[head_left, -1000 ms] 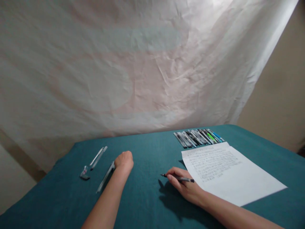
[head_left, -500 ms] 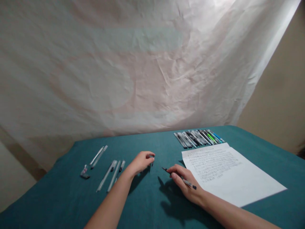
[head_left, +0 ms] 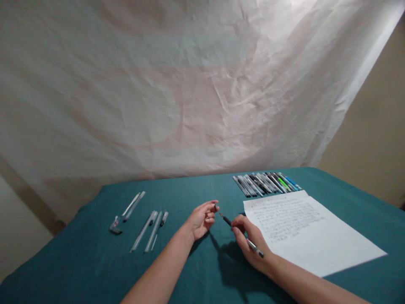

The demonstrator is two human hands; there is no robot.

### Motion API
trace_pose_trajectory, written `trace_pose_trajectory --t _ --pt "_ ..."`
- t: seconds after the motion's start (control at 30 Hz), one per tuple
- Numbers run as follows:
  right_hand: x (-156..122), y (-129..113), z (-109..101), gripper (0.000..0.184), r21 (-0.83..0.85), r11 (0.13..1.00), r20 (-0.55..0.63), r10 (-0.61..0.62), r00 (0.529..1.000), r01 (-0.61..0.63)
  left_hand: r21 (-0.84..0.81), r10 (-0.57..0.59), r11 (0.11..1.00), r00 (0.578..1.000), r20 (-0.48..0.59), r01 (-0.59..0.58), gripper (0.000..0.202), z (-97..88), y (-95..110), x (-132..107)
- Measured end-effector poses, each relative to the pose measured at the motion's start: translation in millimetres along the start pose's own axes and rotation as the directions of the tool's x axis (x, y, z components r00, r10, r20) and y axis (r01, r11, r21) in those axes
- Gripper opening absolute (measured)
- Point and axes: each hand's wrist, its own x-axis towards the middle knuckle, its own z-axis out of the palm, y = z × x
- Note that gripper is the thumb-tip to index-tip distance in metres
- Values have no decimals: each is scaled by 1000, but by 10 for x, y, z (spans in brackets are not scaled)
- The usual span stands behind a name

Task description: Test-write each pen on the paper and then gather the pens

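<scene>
In the head view, a pen [head_left: 227,221] with a dark grip lies in my right hand [head_left: 251,240], its uncapped tip pointing up and left and its clear barrel end showing behind the fingers. My left hand [head_left: 202,219] is raised just left of that tip. Its thumb and fingers pinch a small dark pen cap [head_left: 216,207], mostly hidden by the fingertips. A narrow gap separates the cap from the pen tip. Right of my right hand lies a white sheet of paper [head_left: 335,240] covered partly with handwritten lines.
A row of several pens [head_left: 265,184] lies at the back right of the green tablecloth [head_left: 196,278]. To the left are several clear pen parts [head_left: 142,232], two slim pens [head_left: 134,206] and a small clear-and-dark object [head_left: 115,226]. A pale cloth [head_left: 190,105] hangs behind.
My left hand has moved right and turned, bringing the cap close to the pen tip. My right hand has shifted slightly right, still holding the pen.
</scene>
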Motion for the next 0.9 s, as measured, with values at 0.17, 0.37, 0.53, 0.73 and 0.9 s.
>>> trace_pose_trajectory --t 0.17,0.37,0.53,0.73,0.9 --pt "13 3 -1 8 -42 999 -11 7 1000 -7 -1 4 1000 1000 15 -4 21 15 -18 -17" --pt "21 -11 -10 8 -100 994 -9 48 999 -48 34 0 999 998 55 -2 20 62 -32 -62" --pt "37 -44 -13 7 -163 986 -4 21 1000 -22 58 28 998 995 99 -34 23 69 -95 -52" --pt "50 -34 -3 11 -196 978 18 -67 998 69 113 75 990 995 71 -83 25 91 -154 -59" --pt "45 6 41 11 -270 957 28 -98 995 102 213 127 968 991 42 -133 29 134 -191 -73"
